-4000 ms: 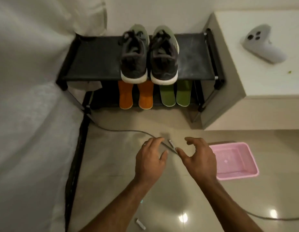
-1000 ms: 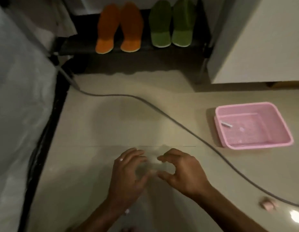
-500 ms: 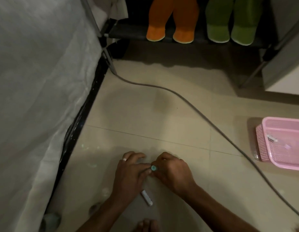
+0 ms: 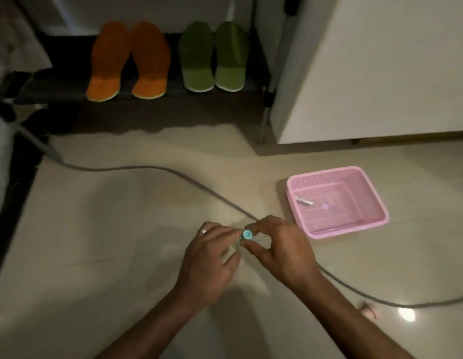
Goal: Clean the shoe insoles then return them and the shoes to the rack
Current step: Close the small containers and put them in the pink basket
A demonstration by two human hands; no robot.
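Note:
Two orange insoles point(image 4: 128, 63) and two green insoles point(image 4: 212, 58) lean side by side on the lower shelf of the black shoe rack point(image 4: 51, 86). The shoes are out of view. Above the floor tiles, my left hand point(image 4: 208, 257) and my right hand point(image 4: 279, 247) meet around a small object with a round light-blue end point(image 4: 247, 233). Both hands pinch it with fingertips and thumb; the rest of the object is hidden between the fingers.
A pink plastic basket point(image 4: 375, 221) with a small white item inside sits on the floor to the right. A grey cable point(image 4: 152, 168) runs across the tiles from the left, passing under my right wrist. A white cabinet point(image 4: 375, 68) stands right of the rack. A small pink thing point(image 4: 367, 309) lies bottom right.
My view shifted back to the right, bringing the basket fully into sight. Both hands rose from the floor still holding the small blue-ended object picked up a moment ago.

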